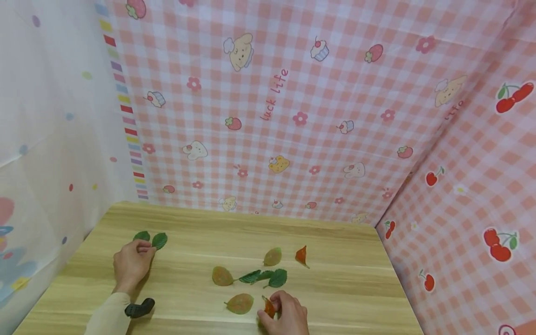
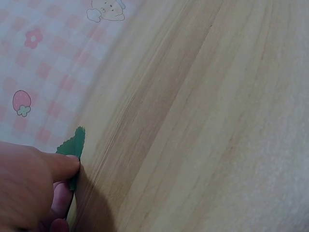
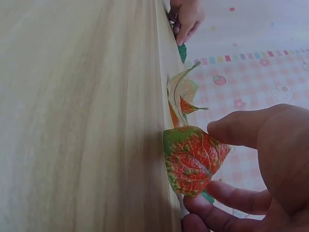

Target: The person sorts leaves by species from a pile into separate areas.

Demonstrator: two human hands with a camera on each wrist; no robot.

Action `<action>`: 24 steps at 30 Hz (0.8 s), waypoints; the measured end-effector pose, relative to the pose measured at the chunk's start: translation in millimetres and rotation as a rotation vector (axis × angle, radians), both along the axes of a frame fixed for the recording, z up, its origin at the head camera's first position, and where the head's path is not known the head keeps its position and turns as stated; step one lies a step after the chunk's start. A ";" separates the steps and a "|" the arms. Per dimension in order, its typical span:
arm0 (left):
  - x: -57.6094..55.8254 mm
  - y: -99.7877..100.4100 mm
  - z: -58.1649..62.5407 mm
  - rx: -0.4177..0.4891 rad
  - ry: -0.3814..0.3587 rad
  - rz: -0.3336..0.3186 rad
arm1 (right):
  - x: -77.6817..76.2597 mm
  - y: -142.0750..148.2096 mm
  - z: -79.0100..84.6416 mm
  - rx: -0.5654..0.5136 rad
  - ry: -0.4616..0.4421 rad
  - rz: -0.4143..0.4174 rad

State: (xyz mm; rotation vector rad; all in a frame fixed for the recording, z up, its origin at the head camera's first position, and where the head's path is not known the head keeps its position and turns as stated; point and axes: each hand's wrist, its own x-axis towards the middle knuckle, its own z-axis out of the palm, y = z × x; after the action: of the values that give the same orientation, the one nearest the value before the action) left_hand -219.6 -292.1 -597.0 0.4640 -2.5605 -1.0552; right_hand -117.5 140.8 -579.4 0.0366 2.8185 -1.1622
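Note:
My left hand [image 1: 133, 266] is at the table's left side, pinching the stem end of a dark green leaf [image 1: 160, 241]. In the left wrist view this green leaf [image 2: 73, 146] sticks up past the fingers. A second green leaf [image 1: 142, 235] lies just behind that hand. Near the front, my right hand [image 1: 287, 313] holds a red-orange leaf [image 1: 269, 307] between thumb and fingers. The right wrist view shows this leaf [image 3: 193, 159] mottled red with green edges, standing on the tabletop. Part of it is hidden by the fingers in the head view.
Left of the right hand lies a yellowish-green leaf [image 1: 240, 303]. Farther back are two similar leaves [image 1: 222, 276], several dark green leaves [image 1: 277, 278] in a row and a curled red-orange leaf [image 1: 301, 255]. Patterned cloth walls [image 1: 268, 139] border the wooden table [image 1: 343, 288].

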 end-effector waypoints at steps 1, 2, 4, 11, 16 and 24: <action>0.0 0.1 -0.1 -0.001 0.003 -0.001 | -0.1 1.0 0.1 -0.027 -0.010 0.002; 0.2 0.2 -0.2 0.000 0.004 -0.001 | -0.1 2.0 0.0 -0.057 -0.018 0.002; 0.2 0.4 -0.4 0.000 0.007 0.000 | 0.2 4.6 -0.2 -0.126 -0.025 0.003; -0.2 0.5 -2.5 -0.001 0.011 0.010 | 2.5 15.0 -2.7 -0.194 0.028 0.057; 0.0 0.3 -3.7 -0.017 0.039 0.008 | 3.6 19.7 -5.2 -0.210 0.038 0.083; 0.2 -1.2 -4.4 -0.029 0.066 -0.006 | 4.7 24.9 -0.6 -0.322 0.039 0.059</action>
State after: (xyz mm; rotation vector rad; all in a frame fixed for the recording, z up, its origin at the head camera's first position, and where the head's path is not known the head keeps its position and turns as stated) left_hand -219.4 -293.3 -601.5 0.4083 -2.5175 -1.0167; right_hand -112.8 165.6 -580.0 -0.0918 2.6061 -1.6003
